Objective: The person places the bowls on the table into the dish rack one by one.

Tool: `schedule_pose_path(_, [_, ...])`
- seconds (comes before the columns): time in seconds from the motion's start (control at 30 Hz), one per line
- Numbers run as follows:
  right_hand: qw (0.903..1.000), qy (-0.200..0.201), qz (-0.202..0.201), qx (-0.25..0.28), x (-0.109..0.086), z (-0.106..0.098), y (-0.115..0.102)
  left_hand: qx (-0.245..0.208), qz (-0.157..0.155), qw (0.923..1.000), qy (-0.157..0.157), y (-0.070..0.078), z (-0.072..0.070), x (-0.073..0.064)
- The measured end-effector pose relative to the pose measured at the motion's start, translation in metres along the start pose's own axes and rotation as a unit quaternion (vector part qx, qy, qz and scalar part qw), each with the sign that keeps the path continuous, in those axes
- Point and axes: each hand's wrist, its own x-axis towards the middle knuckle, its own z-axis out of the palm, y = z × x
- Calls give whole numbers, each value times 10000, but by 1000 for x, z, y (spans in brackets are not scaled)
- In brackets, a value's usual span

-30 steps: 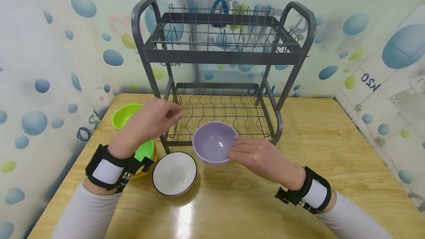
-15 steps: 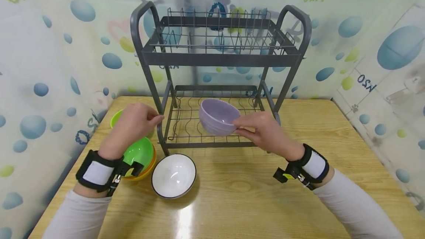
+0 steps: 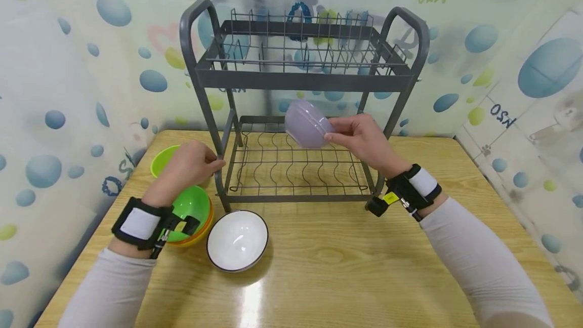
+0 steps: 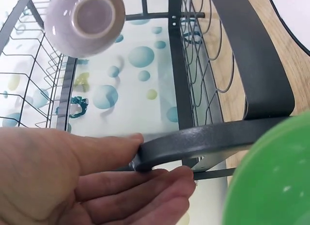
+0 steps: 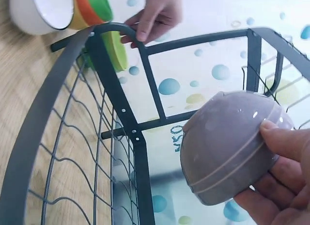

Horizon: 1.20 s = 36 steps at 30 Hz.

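My right hand (image 3: pixel 362 138) pinches the rim of a lilac bowl (image 3: pixel 307 124) between thumb and fingers. Tilted onto its side, the bowl hangs between the two tiers of a dark grey dish rack (image 3: pixel 300 198), above the lower wire shelf. In the right wrist view the bowl's (image 5: pixel 227 147) outer wall faces the camera. My left hand (image 3: pixel 189 168) grips the rack's left side post; the left wrist view shows the thumb and fingers around the grey bar (image 4: pixel 203 140). Below and beside that hand stand a green bowl (image 3: pixel 193 206) and a white bowl with a dark rim (image 3: pixel 238 241).
The green bowl sits inside orange and yellow bowls (image 3: pixel 200 237). Behind it is a lime green bowl (image 3: pixel 161 160), partly hidden by my left hand. The rack's upper tier (image 3: pixel 305 82) overhangs the lower shelf. A patterned wall stands behind the wooden table (image 3: pixel 346 267).
My right hand has lifted the lilac bowl up and back from the rack's front, turning it onto its side. My left hand has moved left and down onto the rack's left post.
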Motion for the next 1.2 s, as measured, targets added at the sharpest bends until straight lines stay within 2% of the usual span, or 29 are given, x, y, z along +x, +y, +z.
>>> schedule_pose_path(0.17, [9950, 244, 442, 866, 19, -2, 8, -84, 16, 9998, -156, -1, 0, 4])
schedule_pose_path(0.3, [9850, 384, 803, 1475, 30, -3, 14, -265, -114, 9989, -357, -2, 0, 6])
schedule_pose_path(0.43, [9752, 587, 1076, 1842, 38, -3, 21, -462, -228, 9975, -492, -3, 1, 8])
schedule_pose_path(0.67, [9614, 919, 1390, 2191, 50, -5, 32, -552, -192, 9972, -466, -4, 0, 7])
schedule_pose_path(0.9, [9369, 1242, 1923, 2640, 56, -6, 40, -554, -216, 9970, -489, -5, 0, 7])
schedule_pose_path(1.2, [9206, 1472, 2468, 2646, 56, -5, 54, -548, -76, 9976, -407, -6, 0, 6])
